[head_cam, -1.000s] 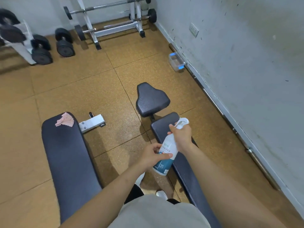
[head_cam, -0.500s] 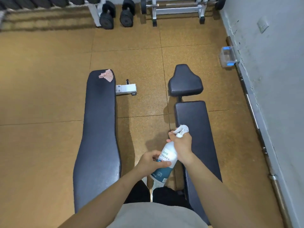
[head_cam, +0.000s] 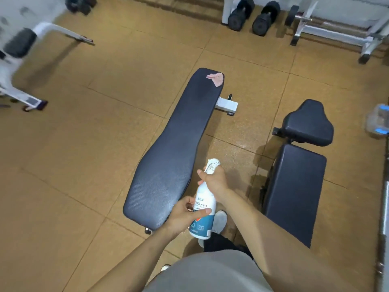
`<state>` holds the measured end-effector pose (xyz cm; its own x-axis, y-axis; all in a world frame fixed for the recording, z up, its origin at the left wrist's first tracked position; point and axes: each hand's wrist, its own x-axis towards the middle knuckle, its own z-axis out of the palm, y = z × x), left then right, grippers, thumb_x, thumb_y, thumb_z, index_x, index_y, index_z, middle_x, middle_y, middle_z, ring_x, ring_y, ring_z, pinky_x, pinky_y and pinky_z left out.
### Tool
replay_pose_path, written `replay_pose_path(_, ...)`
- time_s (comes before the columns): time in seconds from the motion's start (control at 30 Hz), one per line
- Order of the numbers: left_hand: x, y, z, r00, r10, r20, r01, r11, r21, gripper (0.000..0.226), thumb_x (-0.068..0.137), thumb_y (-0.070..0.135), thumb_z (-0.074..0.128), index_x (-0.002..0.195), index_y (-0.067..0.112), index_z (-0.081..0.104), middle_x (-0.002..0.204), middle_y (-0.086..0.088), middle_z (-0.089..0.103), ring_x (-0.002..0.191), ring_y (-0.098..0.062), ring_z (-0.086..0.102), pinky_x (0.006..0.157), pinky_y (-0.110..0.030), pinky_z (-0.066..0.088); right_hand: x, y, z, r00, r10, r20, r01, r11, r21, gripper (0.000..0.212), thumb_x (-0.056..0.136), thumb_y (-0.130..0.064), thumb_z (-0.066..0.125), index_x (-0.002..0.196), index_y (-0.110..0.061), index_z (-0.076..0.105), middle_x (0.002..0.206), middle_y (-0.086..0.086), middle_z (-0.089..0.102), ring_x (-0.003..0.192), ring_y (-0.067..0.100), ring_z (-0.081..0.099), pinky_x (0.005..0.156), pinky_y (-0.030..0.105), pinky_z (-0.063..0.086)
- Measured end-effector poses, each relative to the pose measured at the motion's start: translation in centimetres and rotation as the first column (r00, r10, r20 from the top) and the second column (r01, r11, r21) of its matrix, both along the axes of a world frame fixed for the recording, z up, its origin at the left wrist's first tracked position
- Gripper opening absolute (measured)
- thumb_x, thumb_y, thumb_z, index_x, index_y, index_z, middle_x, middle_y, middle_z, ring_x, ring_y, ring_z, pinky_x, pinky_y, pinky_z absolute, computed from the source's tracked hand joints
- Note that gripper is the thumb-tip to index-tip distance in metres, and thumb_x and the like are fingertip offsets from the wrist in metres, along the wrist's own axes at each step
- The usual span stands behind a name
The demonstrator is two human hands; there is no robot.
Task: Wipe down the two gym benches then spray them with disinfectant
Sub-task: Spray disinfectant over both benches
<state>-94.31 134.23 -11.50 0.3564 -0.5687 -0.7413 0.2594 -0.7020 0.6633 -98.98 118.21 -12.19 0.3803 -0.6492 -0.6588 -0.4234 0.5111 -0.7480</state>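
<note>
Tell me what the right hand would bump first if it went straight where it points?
Probably the flat bench, though the right hand gripping the spray bottle may pass above it.

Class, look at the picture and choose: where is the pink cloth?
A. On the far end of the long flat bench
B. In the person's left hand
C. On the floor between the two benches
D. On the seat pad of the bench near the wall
A: the pink cloth lies at the far end of the flat bench, while the left hand and right hand hold the spray bottle.
</note>
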Motion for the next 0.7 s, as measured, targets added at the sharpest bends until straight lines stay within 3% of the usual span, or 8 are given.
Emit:
replay_pose_path(0.1, 0.7, 4.5, -0.2, 0.996, 0.089, -0.016, -0.089, 0.996, -0.019, 0.07, 0.054, 0.048, 0.094, 0.105, 0.01, 0.067, 0.096, -0.006, 0.075, 0.085, -0.017, 0.07, 0.076, -0.033, 0.057, 1.9, 4.0, 0.0, 0.997, 0.054, 0.061, -0.055, 0.998, 0.014, 0.017, 0.088, -0.004, 0.075, 0.091, -0.014, 0.061, 0.084, 0.007, 0.07, 0.054, 0.021, 0.066, 0.052, 0.028, 0.053)
replay_pose_path(0.27, 1.0, 12.4, -0.1, 0.988, 0.151, -0.01, -0.152, 0.986, -0.065, 0.063, 0.058, 0.04, 0.095, 0.105, 0.009, 0.067, 0.091, -0.003, 0.074, 0.08, -0.009, 0.069, 0.071, -0.024, 0.056, 3.1, 11.7, 0.4, 0.994, 0.108, 0.012, -0.107, 0.992, -0.06, 0.018, 0.09, -0.007, 0.074, 0.087, -0.012, 0.056, 0.071, 0.006, 0.063, 0.044, 0.014, 0.062, 0.046, 0.024, 0.049)
replay_pose_path(0.37, 1.1, 17.1, -0.1, 0.985, 0.173, 0.005, -0.173, 0.982, -0.072, 0.056, 0.063, 0.036, 0.095, 0.104, 0.009, 0.069, 0.089, -0.001, 0.073, 0.074, -0.004, 0.068, 0.066, -0.019, 0.053, 3.4, 16.2, 0.6, 0.995, 0.102, 0.02, -0.1, 0.992, -0.082, 0.021, 0.088, -0.003, 0.075, 0.086, -0.013, 0.056, 0.073, 0.005, 0.065, 0.046, 0.014, 0.064, 0.052, 0.03, 0.054)
replay_pose_path(0.47, 1.0, 21.3, 0.2, 0.977, 0.212, 0.005, -0.21, 0.974, -0.089, 0.053, 0.064, 0.034, 0.095, 0.102, 0.008, 0.07, 0.089, -0.01, 0.075, 0.072, -0.007, 0.068, 0.065, -0.019, 0.052, 3.6, 20.6, 1.2, 0.995, 0.071, 0.072, -0.067, 0.996, -0.055, 0.022, 0.087, 0.002, 0.074, 0.096, -0.012, 0.06, 0.083, 0.002, 0.067, 0.053, 0.009, 0.066, 0.064, 0.04, 0.059)
replay_pose_path(0.6, 0.9, 26.1, 0.9, 0.972, 0.237, 0.0, -0.236, 0.967, -0.097, 0.042, 0.071, 0.019, 0.094, 0.102, 0.004, 0.07, 0.083, -0.006, 0.076, 0.066, -0.006, 0.068, 0.061, -0.018, 0.052, 3.6, 25.6, 2.0, 0.997, 0.068, 0.028, -0.066, 0.996, -0.06, 0.017, 0.09, -0.007, 0.075, 0.087, -0.01, 0.058, 0.072, 0.008, 0.064, 0.046, 0.012, 0.064, 0.049, 0.027, 0.052)
replay_pose_path(0.7, 0.9, 28.8, 1.0, 0.973, 0.231, -0.029, -0.233, 0.967, -0.104, 0.048, 0.07, 0.021, 0.096, 0.106, 0.003, 0.07, 0.09, -0.009, 0.079, 0.076, -0.015, 0.073, 0.07, -0.027, 0.057, 3.5, 28.2, 2.5, 0.996, 0.087, 0.028, -0.085, 0.994, -0.061, 0.017, 0.091, -0.009, 0.074, 0.087, -0.01, 0.058, 0.074, 0.011, 0.063, 0.049, 0.016, 0.064, 0.05, 0.027, 0.051)
